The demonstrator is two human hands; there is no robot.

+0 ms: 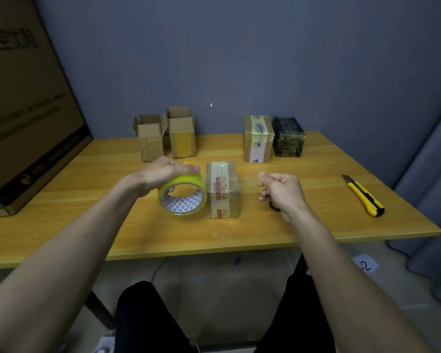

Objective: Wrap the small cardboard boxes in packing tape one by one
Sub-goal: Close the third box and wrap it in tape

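Small cardboard box (223,189) at mid-tabletop (303,225), already filmed in clear tape, set square to the body for easy wrapping. Tape roll (182,196) touching its left side, gripped from above by left hand (163,174), probably to feed tape across. Right hand (280,188) beside the box, fingers (262,177) curled, seemingly pinching a clear tape end, though too faint to confirm. Behind: two open boxes (167,136), two wrapped boxes (273,138). Utility knife (364,196) parked rightward, within reach for cutting.
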